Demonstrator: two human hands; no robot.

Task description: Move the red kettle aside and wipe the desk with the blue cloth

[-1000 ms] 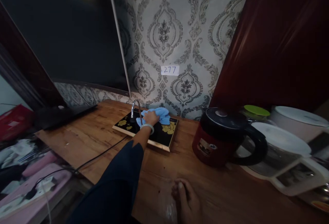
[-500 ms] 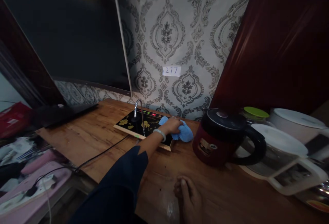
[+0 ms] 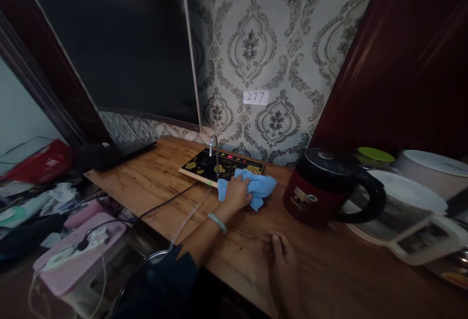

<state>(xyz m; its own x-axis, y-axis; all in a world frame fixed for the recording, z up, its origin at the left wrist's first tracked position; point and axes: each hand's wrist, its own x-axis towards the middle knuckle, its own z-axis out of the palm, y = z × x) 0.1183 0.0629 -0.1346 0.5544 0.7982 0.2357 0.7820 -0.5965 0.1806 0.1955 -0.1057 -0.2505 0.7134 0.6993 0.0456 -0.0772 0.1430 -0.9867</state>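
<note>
My left hand, with a pale bangle on the wrist, is closed on a light blue cloth. The cloth lies bunched over the front right edge of a flat black appliance with gold flowers, lit buttons and a curved metal spout. My right hand rests on the wooden table nearer to me, its fingers curled in with the thumb on top; nothing shows in them. It is apart from the cloth.
A dark red kettle stands right of the cloth, beside clear jugs with white lids. A black cord and a clear tube run off the table's front edge. A pink box bearing a power strip stands lower left.
My left hand has drawn the cloth toward me, from the appliance's right side onto its front edge. The view has shifted left, uncovering the clear tube. My right hand stays curled on the table.
</note>
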